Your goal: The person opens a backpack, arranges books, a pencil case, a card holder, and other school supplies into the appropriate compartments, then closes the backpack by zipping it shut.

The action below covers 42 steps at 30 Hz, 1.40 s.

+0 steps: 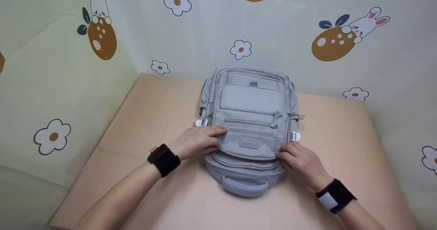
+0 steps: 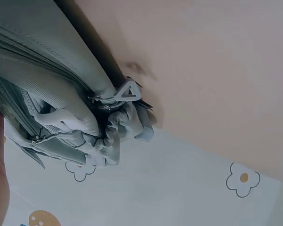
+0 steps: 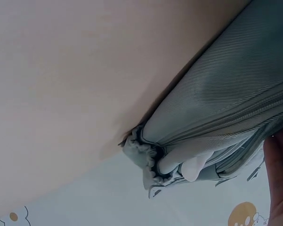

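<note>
A grey backpack lies on its back on the table, its top handle pointing toward me. My left hand grips the left edge of its front panel, with the index finger lying on the fabric. On the opposite side, my right hand holds the panel's lower right corner by the fingertips. White strap buckles stick out at both sides. A zipper pull hangs on the front pocket. Each wrist view shows the bag's side, with a gathered side pocket and zipper seams; both hands are mostly cut off there.
The backpack stands on a peach-coloured tabletop that shows on both sides of it. Behind and to the sides hangs a pale cloth printed with rabbits and flowers. Each wrist wears a black strap.
</note>
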### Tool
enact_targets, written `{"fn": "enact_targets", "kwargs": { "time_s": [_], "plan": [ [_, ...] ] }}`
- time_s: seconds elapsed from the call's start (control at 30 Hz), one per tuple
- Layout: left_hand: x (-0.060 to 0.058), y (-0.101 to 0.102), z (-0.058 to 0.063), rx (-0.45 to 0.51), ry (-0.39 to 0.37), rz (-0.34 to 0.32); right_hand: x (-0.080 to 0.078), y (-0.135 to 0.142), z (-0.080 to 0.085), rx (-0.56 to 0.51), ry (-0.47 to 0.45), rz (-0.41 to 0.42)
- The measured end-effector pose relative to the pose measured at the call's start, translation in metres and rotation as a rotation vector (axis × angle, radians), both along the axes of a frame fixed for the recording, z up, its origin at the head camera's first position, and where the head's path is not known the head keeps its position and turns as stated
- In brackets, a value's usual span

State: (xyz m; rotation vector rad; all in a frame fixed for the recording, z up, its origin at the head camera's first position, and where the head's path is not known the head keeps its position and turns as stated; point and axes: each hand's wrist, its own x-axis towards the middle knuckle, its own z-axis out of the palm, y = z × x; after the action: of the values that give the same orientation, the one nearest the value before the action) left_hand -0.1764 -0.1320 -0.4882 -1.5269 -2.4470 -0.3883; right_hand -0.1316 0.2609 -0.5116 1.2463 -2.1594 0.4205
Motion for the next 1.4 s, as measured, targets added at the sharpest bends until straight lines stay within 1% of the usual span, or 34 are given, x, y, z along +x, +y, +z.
{"fn": "enact_targets", "kwargs": {
  "time_s": [0.17, 0.33, 0.43, 0.47, 0.57, 0.6, 0.67, 0.77, 0.87, 0.9, 0.97, 1.03, 1.13, 1.27, 1.4],
  "plan": [
    [0.000, 0.001, -0.001, -0.040, 0.007, 0.020, 0.000, -0.003, -0.002, -0.013, -0.005, -0.001],
    [0.002, 0.004, -0.003, -0.029, 0.011, 0.037, -0.001, -0.010, -0.002, -0.027, -0.030, -0.043],
    [0.003, 0.004, -0.002, 0.008, -0.003, 0.046, -0.001, -0.013, -0.002, -0.008, -0.049, -0.071],
    [0.004, 0.004, -0.001, 0.031, -0.018, 0.050, -0.001, -0.013, -0.002, -0.001, -0.054, -0.078],
    [0.004, 0.004, 0.001, 0.130, -0.059, 0.075, 0.000, -0.015, 0.001, 0.016, -0.070, -0.092],
    [0.004, 0.003, 0.002, 0.170, -0.067, 0.091, 0.000, -0.015, 0.002, 0.018, -0.075, -0.093],
    [0.002, 0.002, 0.006, 0.241, -0.075, 0.153, 0.000, -0.017, 0.007, 0.020, -0.079, -0.093],
    [-0.006, 0.001, 0.011, 0.312, -0.081, 0.301, 0.001, -0.022, 0.016, 0.018, -0.074, -0.088],
    [-0.018, 0.001, 0.017, 0.334, -0.142, 0.468, 0.000, -0.034, 0.028, 0.011, -0.064, -0.073],
    [-0.021, 0.000, 0.018, 0.333, -0.170, 0.515, -0.001, -0.040, 0.032, 0.015, -0.063, -0.071],
    [-0.028, 0.001, 0.021, 0.321, -0.228, 0.581, -0.003, -0.054, 0.041, 0.029, -0.073, -0.069],
    [-0.032, 0.002, 0.022, 0.301, -0.271, 0.618, -0.005, -0.070, 0.049, 0.063, -0.102, -0.078],
    [-0.036, 0.003, 0.021, 0.278, -0.294, 0.637, -0.010, -0.095, 0.058, 0.150, -0.175, -0.108],
    [-0.039, 0.005, 0.017, 0.285, -0.267, 0.646, -0.019, -0.126, 0.064, 0.295, -0.283, -0.137],
    [-0.041, 0.007, 0.016, 0.306, -0.236, 0.641, -0.031, -0.145, 0.065, 0.403, -0.352, -0.156]
  ]
}}
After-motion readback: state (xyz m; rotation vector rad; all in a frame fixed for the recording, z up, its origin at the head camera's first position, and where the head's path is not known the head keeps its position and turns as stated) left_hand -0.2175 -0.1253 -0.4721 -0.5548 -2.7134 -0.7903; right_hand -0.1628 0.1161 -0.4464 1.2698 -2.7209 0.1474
